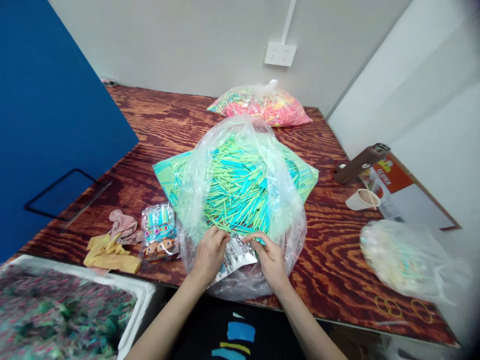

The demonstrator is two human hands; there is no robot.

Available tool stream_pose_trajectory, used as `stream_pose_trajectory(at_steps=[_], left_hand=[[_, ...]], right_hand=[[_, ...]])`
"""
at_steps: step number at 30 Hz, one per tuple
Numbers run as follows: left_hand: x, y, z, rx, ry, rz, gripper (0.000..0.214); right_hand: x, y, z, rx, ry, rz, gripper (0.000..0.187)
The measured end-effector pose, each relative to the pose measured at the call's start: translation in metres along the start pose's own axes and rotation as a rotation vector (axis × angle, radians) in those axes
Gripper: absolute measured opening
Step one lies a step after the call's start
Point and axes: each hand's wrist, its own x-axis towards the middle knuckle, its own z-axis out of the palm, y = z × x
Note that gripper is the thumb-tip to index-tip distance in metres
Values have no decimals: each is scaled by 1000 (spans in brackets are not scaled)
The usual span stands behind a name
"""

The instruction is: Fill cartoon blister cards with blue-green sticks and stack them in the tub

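Observation:
A large clear plastic bag (240, 122) stands open before me, filled with thin green and blue sticks (240, 185). Over its near edge is a small printed silver packet (238, 255). My left hand (210, 252) is closed, pinching the packet's upper left edge. Several green-blue sticks, seen end-on, are held in the curled fingers of my right hand (270, 256), and its thumb and fingertips reach the packet's upper right. A packet of such sticks (159, 230), with cartoon faces printed at the bottom, lies left of the bag.
Behind is a tied bag of pink and green sticks (262, 105). Cloths (112, 255) lie at left above a white-rimmed bin (144, 295). At right are a brown bottle (360, 165), a paper cup (363, 199), another plastic bag (405, 260) and rubber bands (388, 306).

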Motion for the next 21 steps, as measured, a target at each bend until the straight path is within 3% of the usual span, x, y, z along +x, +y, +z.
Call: stream_pose_trajectory(at_steps=[6, 11, 17, 21], left_hand=[[4, 1, -4, -112, 88, -7, 27], [9, 4, -17, -463, 184, -237, 26], [13, 12, -32, -1048, 322, -561, 31], [11, 19, -33, -1035, 314, -562, 28]], right_hand=[[-2, 1, 0, -5, 10, 1, 18], [-1, 2, -1, -23, 13, 15, 19], [0, 3, 0, -12, 22, 33, 17], [3, 6, -8, 29, 149, 40, 17]])
